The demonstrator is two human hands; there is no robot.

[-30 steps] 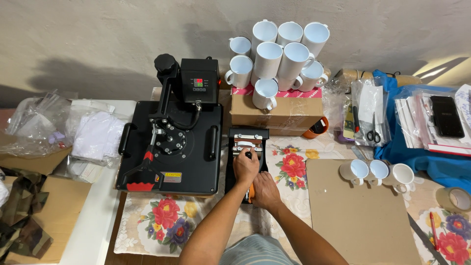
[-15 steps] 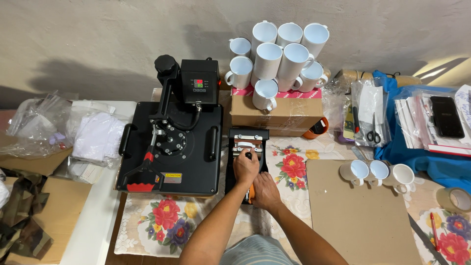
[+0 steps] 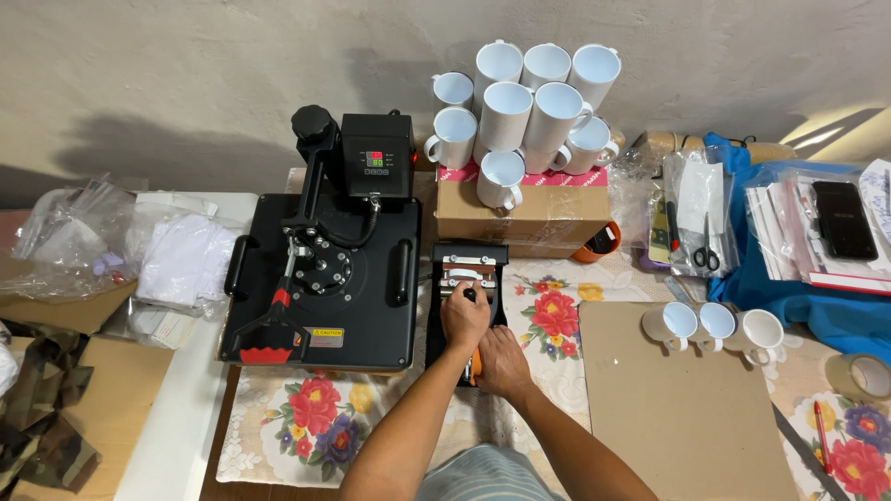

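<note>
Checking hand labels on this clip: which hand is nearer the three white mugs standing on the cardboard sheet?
The right hand, beside the mug press's orange handle, is closer to the three mugs. The left hand rests on the press, further left.

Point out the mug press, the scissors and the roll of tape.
mug press (image 3: 471, 266): head view, on its metal clamp top.
scissors (image 3: 707, 257): head view, on the black handles.
roll of tape (image 3: 858, 376): head view, on the roll's outer ring.

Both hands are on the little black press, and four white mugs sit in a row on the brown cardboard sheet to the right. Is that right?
Not quite. The head view shows three white mugs in that row, not four. The rest holds: the left hand and right hand are both on the little black press, and the mugs sit on the brown cardboard sheet.
</note>
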